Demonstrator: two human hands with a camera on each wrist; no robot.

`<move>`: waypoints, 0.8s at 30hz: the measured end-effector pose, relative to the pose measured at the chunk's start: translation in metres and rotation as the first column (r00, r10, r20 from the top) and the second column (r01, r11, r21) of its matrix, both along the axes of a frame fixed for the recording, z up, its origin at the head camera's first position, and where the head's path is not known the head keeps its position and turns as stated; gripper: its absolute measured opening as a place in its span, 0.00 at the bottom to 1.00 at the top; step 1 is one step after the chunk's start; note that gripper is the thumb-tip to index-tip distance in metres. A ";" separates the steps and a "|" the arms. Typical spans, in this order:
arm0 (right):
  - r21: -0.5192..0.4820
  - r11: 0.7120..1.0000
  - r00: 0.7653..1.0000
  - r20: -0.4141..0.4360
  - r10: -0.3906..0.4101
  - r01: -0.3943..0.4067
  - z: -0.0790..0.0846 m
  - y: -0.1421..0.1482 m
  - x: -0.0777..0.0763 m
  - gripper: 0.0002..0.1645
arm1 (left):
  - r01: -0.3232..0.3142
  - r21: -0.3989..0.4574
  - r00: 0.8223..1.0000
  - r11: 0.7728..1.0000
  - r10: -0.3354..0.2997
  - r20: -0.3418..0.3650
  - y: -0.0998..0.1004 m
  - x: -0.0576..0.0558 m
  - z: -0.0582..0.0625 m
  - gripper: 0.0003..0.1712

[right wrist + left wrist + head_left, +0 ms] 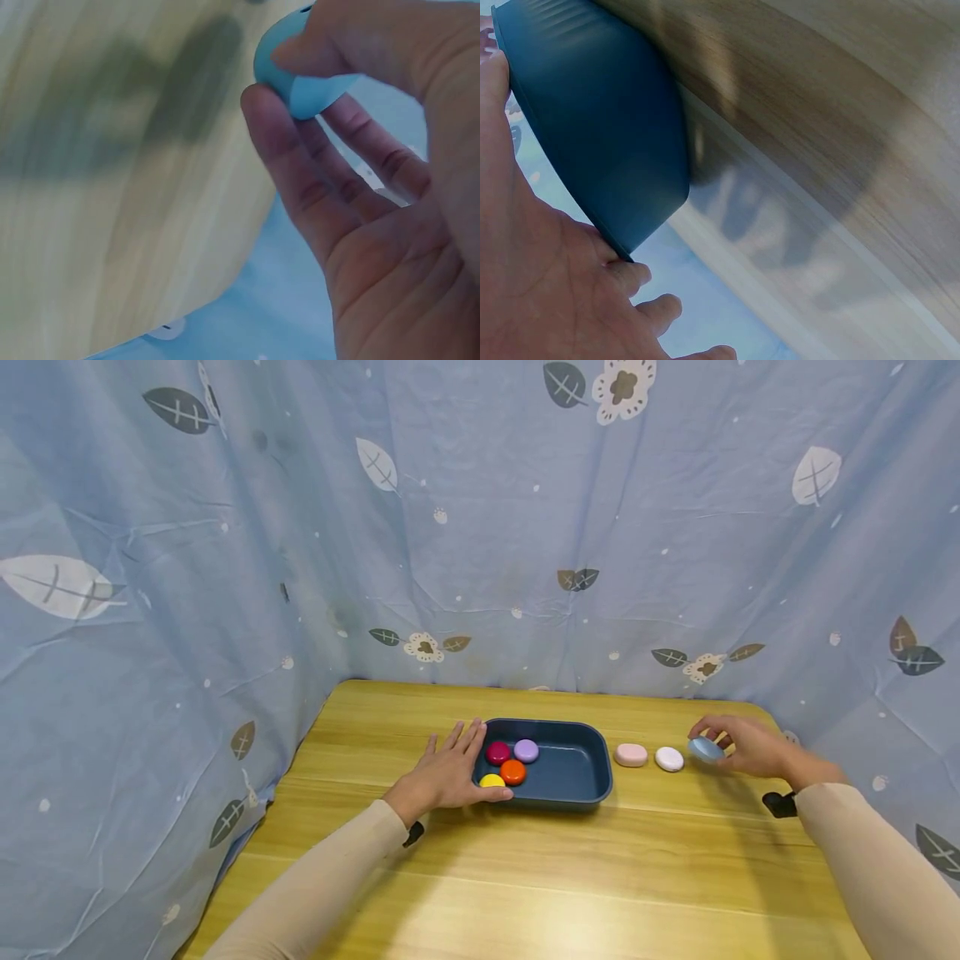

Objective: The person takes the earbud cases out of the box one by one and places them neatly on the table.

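Note:
My left hand [450, 777] rests against the left end of a dark blue tray [570, 797], its fingers stretched along the rim and its thumb over the front edge. In the left wrist view, the palm lies by the tray's outer wall [607, 127]. Inside the tray sit a dark red disc [498, 753], a lilac disc [527, 751], an orange disc [513, 772] and a yellow disc [492, 781], partly hidden by the thumb. My right hand [761, 747] pinches a light blue rounded disc [707, 749], tilted above the table, between thumb and fingers.
Right of the tray, a pink oval piece [631, 755] and a white disc [670, 759] lie in a row on the wooden table [555, 885]. A blue patterned curtain [510, 527] hangs behind the table and along both sides.

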State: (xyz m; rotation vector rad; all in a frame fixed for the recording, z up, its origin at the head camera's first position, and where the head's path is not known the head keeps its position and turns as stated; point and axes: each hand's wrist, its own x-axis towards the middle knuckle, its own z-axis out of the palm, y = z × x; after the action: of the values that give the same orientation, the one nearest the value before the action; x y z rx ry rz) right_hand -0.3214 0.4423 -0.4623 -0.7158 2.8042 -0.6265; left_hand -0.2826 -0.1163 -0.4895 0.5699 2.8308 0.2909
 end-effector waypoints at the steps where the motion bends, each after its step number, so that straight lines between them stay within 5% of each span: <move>1: 0.014 1.000 1.000 0.001 -0.003 0.003 -0.002 0.001 0.000 0.30 | 0.001 0.000 1.000 1.000 -0.001 -0.001 0.000 0.000 0.000 0.81; 24: 0.067 0.998 1.000 -0.022 0.001 0.001 -0.028 0.006 0.002 0.28 | -0.004 -0.009 1.000 1.000 0.004 0.003 0.000 0.000 0.000 0.80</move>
State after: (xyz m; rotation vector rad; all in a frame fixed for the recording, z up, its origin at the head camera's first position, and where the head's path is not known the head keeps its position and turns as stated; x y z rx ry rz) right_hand -0.3199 0.4482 -0.4899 -0.7140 2.8308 -0.5243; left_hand -0.2827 -0.1165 -0.4899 0.5613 2.8294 0.2793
